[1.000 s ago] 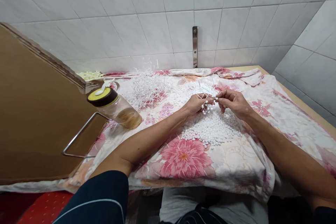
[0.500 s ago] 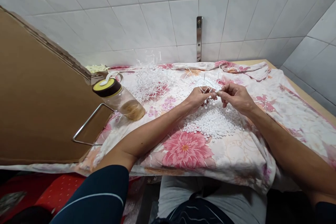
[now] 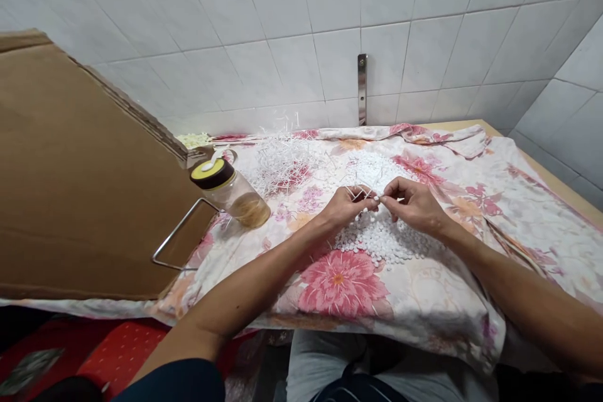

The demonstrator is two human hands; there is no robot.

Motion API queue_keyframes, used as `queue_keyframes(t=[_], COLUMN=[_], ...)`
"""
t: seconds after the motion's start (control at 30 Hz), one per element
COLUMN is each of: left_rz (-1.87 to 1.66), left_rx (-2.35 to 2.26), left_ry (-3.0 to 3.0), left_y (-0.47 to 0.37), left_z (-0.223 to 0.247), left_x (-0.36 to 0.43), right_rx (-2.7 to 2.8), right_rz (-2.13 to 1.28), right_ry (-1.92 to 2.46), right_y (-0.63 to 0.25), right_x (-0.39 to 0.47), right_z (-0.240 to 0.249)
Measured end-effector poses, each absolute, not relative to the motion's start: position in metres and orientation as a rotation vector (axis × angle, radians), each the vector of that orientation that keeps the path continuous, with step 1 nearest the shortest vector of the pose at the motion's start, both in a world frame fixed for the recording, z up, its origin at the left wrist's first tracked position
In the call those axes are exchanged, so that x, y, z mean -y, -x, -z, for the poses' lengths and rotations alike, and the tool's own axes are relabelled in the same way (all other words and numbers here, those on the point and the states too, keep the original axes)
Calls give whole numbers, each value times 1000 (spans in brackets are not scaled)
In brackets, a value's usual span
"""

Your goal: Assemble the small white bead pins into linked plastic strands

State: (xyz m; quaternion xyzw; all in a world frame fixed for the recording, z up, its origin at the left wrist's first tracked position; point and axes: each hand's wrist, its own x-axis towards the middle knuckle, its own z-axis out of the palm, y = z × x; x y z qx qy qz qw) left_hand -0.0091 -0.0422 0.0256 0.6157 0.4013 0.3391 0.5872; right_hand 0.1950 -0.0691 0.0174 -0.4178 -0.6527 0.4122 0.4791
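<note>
My left hand (image 3: pixel 349 206) is closed on a branching white plastic sprue (image 3: pixel 362 192) with thin stems. Small white pieces show by its fingertips. Against it, my right hand (image 3: pixel 413 206) is closed in a pinch, thumb and forefinger meeting near a small white piece; what exactly they grip is too small to make out. Both hands are above a heap of small white pieces (image 3: pixel 386 246) spread on a floral cloth (image 3: pixel 452 289). Behind and left of the hands lies a tangle of thin white plastic sprues (image 3: pixel 282 166).
A bottle (image 3: pixel 233 195) with a yellow and black lid leans at the left, with brownish liquid inside. Beyond it stands a large cardboard sheet or box (image 3: pixel 89 176) with a metal wire frame (image 3: pixel 176 232) beside it. A tiled wall (image 3: pixel 292 63) with a metal bracket (image 3: pixel 362 88) closes off the back.
The camera view has tilted, so the scene sits lower in the picture. Both hands have come slightly nearer to me, still fingertip to fingertip.
</note>
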Motion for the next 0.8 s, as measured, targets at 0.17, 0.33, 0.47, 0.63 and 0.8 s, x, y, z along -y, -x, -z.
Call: queue_keyframes(t=[0.17, 0.33, 0.47, 0.63, 0.8], left_rz=[-820, -867, -882, -868, -877], left_rx=[-894, -932, -939, -972, -958], left_ry=[-1407, -1339, -1353, -1323, -1330], left_y=[18, 14, 13, 15, 15], left_z=[-21, -22, -26, -27, -24], left_x=[49, 53, 55, 56, 55], right_rx=[1625, 1604, 1641, 1692, 1746], right_rz=[-1024, -1071, -1066, -930, -800], right_ry=[1022, 1032, 1014, 981, 999], right_y=[-189, -188, -187, -187, -188], right_x=[75, 74, 72, 70, 72], right_z=[-16, -20, -19, -13, -11])
